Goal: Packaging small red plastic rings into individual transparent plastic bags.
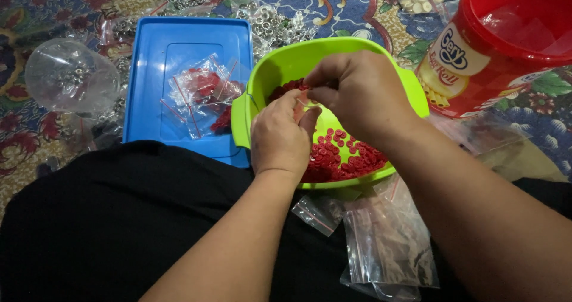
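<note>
A lime green bowl [268, 69] rests against my lap, holding several small red round pieces [342, 153]. My left hand [280, 136] and my right hand [357, 90] meet over the bowl. Both pinch a small clear plastic bag [304, 99] between their fingertips; most of the bag is hidden by my fingers. Whether it holds any red pieces I cannot tell.
A blue lid [161, 45] lies left of the bowl with filled small bags of red pieces [205, 93] on it. Empty clear bags [387, 242] lie on my black-clad lap. A red canister [506, 45] stands at right. Bags of silver metal parts [274, 25] and a clear bag [68, 75] lie on the patterned cloth.
</note>
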